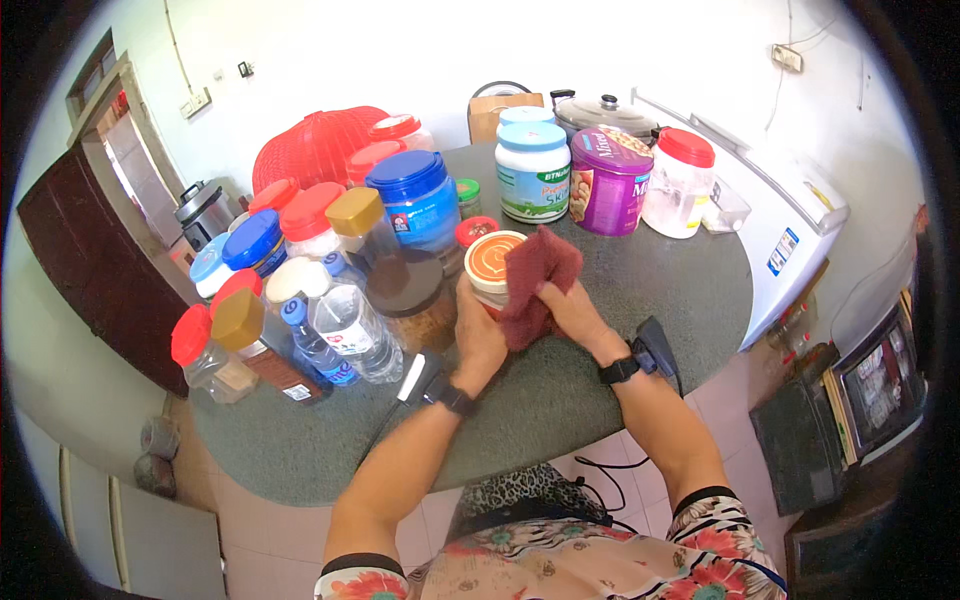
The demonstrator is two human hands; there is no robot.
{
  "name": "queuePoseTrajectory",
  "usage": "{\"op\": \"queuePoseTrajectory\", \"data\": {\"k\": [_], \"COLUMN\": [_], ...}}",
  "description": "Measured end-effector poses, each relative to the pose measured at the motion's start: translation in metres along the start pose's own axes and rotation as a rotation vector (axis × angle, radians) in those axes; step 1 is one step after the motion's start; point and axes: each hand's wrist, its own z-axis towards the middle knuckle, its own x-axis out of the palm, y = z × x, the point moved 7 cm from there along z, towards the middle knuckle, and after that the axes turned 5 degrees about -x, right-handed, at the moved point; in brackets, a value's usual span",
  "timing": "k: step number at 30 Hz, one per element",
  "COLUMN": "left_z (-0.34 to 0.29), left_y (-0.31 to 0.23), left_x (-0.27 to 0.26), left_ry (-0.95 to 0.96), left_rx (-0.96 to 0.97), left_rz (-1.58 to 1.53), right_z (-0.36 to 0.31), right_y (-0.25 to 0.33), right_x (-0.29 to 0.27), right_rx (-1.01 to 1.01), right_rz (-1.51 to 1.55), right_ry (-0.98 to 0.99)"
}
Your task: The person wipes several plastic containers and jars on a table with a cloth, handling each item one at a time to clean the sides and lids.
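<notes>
Over the middle of the dark round table (620,385), my left hand (479,332) grips a round tub (494,257) with an orange, pale-rimmed lid. Bunched in my right hand (580,318) is a dark red cloth (533,290), which lies against the tub's right side and covers part of it. Part of the tub's body is hidden behind my hand and the cloth. Just beyond the tub stands a small red-lidded jar (476,232). Left of my left hand are a clear plastic bottle (358,335) and a gold-lidded jar (372,245).
Several lidded jars crowd the left side, among them a blue-lidded tub (412,200) and a red mesh cover (315,145). A white-green tub (532,175), a purple tin (612,185), a red-lidded jar (680,190) and a pot (605,114) stand at the far side. A white appliance (780,230) adjoins the right.
</notes>
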Motion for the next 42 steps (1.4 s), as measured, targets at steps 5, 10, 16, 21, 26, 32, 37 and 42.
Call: {"op": "queuePoseTrajectory", "data": {"k": [5,10,16,21,26,32,37,42], "left_z": [0.004,0.006,-0.004,-0.007,-0.002,-0.005,-0.005,-0.003], "left_y": [0.004,0.009,-0.006,0.004,-0.009,-0.009,-0.009,-0.007], "left_x": [-0.004,0.001,0.007,0.005,0.006,0.012,0.004,-0.002], "left_ry": [-0.013,0.068,0.049,0.132,0.165,0.268,0.071,-0.029], "left_rx": [-0.034,-0.045,0.102,-0.081,0.128,-0.02,0.004,0.047], "left_rz": [0.007,-0.063,0.084,-0.102,-0.192,-0.312,-0.1,-0.035], "right_z": [-0.011,-0.012,0.003,-0.001,-0.006,-0.001,0.003,-0.001], "right_y": [0.022,0.022,0.006,0.002,-0.008,-0.014,-0.008,0.004], "right_x": [0.025,0.023,-0.011,-0.011,-0.012,-0.013,-0.009,-0.005], "right_rx": [-0.237,-0.215,-0.011,0.185,0.266,0.205,0.063,-0.029], "right_rz": [-0.244,-0.169,0.221,0.642,0.673,0.653,0.488,0.098], "right_ry": [-0.01,-0.076,-0.149,0.015,0.078,0.073,-0.038,-0.102]}}
